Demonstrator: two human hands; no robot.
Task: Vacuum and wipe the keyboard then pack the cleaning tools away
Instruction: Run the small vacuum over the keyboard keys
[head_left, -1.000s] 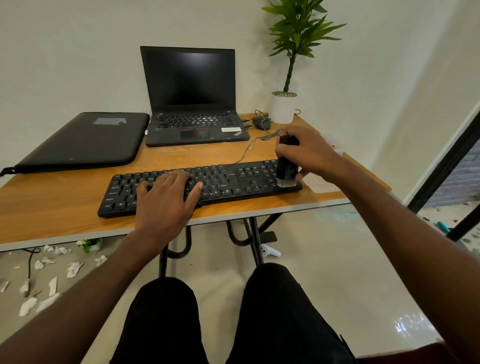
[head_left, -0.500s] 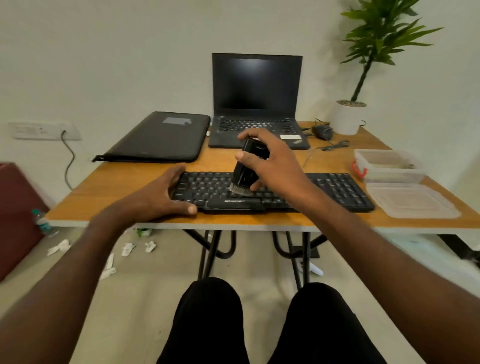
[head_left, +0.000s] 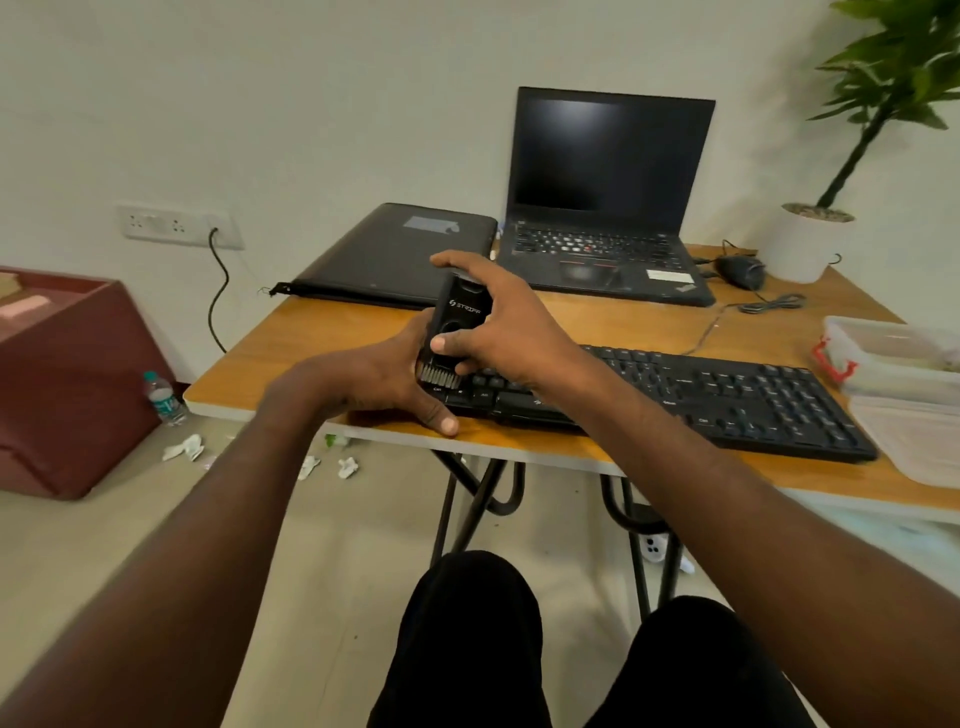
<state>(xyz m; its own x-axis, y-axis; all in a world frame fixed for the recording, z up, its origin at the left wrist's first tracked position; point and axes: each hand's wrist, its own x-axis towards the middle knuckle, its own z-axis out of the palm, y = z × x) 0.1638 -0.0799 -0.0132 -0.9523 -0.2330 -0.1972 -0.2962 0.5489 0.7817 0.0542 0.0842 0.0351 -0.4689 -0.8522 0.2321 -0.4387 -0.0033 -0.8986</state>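
A black keyboard (head_left: 727, 395) lies along the front of the wooden table (head_left: 311, 332). My right hand (head_left: 509, 332) grips a small black handheld vacuum (head_left: 457, 312) upright, its grey brush tip down on the keys at the keyboard's left end. My left hand (head_left: 363, 384) rests at that same end. Its thumb lies on the table in front of the keyboard, and its fingers reach behind the vacuum, partly hidden.
An open laptop (head_left: 608, 208) and a black sleeve (head_left: 395, 254) sit at the back, with a mouse (head_left: 740, 270) and a potted plant (head_left: 805, 244) to the right. A clear container (head_left: 893, 353) and its lid (head_left: 914, 436) are at the right edge. On the floor at the left are a maroon box (head_left: 67, 384), a bottle (head_left: 165, 400) and paper scraps (head_left: 184, 447).
My right hand has swept the vacuum from the keyboard's right end across to its left end. My left hand slid off the keys to the left end. My view turned left.
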